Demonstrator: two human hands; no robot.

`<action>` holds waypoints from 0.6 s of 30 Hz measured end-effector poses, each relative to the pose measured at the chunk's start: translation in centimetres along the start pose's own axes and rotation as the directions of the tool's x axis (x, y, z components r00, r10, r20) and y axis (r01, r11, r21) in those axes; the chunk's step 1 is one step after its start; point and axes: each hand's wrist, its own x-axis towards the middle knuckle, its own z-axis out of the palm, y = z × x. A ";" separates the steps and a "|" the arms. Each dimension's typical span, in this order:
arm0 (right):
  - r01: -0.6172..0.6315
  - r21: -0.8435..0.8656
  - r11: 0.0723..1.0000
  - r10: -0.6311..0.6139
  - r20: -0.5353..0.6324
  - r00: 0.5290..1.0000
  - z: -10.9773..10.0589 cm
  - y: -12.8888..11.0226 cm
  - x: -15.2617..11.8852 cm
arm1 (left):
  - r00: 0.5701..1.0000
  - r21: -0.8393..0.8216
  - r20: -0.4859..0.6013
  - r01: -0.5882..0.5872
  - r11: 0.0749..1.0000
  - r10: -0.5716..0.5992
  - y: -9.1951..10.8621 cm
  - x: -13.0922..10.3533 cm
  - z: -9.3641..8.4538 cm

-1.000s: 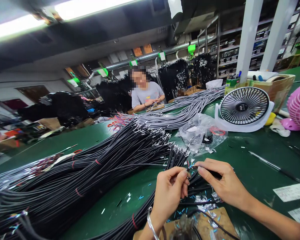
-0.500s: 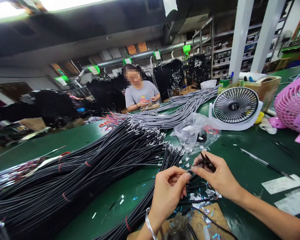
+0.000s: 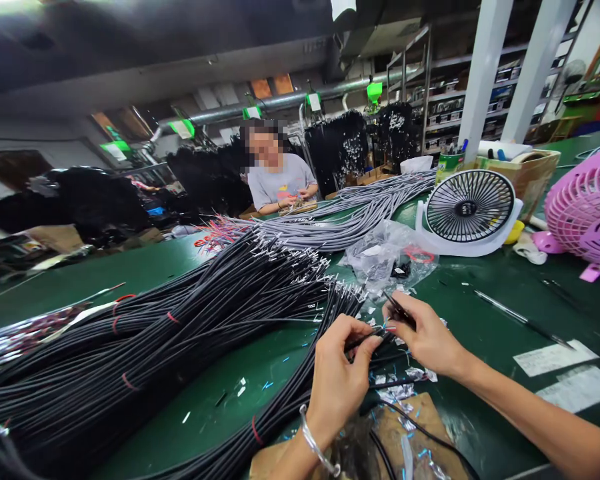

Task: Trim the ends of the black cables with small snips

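My left hand (image 3: 343, 373) is closed, thumb and fingers pinching a thin black cable (image 3: 377, 331) near its end. Short coloured wires, blue and red among them, stick out of that end toward my right hand (image 3: 430, 340). My right hand is closed round a pair of black tweezers (image 3: 401, 309), whose tips point up and away to the left. Its fingertips are right by the bared wires; whether they grip them I cannot tell. Just behind my left hand lies a bundle of black cables (image 3: 290, 393) tied with a red band, its stripped ends beyond my fingers.
Thick black cable bundles (image 3: 170, 353) cover the left of the green table (image 3: 485, 373). Grey cables (image 3: 330, 227), a plastic bag (image 3: 380, 250) and a white fan (image 3: 467, 210) stand beyond. Right are a pen (image 3: 520, 317) and paper labels (image 3: 555, 357). A person (image 3: 280, 177) sits opposite.
My right hand has shifted slightly left, and the tweezers now show narrower. Blue and red wires have come into sight between my hands. My left hand still pinches the cable.
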 end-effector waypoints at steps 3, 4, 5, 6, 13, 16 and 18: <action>-0.094 0.061 0.994 0.091 0.051 0.995 0.4 0.2 -0.2 | 0.999 0.015 -0.038 0.005 1.000 -0.004 0.1 0.0 0.0; -0.107 0.083 0.991 0.100 0.085 0.991 0.5 0.2 -0.3 | 1.000 -0.003 -0.028 0.005 1.000 -0.005 0.1 0.0 -0.1; -0.089 0.084 0.992 0.080 0.107 0.991 0.5 0.1 -0.4 | 1.000 -0.025 -0.008 0.012 1.000 -0.013 0.2 0.0 -0.2; -0.037 0.053 0.998 0.031 0.114 0.993 0.4 -0.1 -0.5 | 0.999 -0.045 0.021 0.027 0.999 -0.026 0.3 0.0 -0.3; 0.182 -0.216 0.959 -0.186 0.002 0.982 -0.5 0.3 0.0 | 0.982 -0.049 0.134 0.143 0.989 -0.135 0.6 0.2 -0.2; 0.143 -0.132 0.981 -0.134 0.072 0.988 0.0 0.7 0.0 | 0.989 -0.060 0.069 0.133 0.989 -0.129 0.5 0.5 -0.4; 0.146 -0.115 0.982 -0.132 0.126 0.983 0.2 0.4 -0.2 | 0.993 -0.050 0.053 0.112 0.992 -0.110 0.6 0.2 -0.4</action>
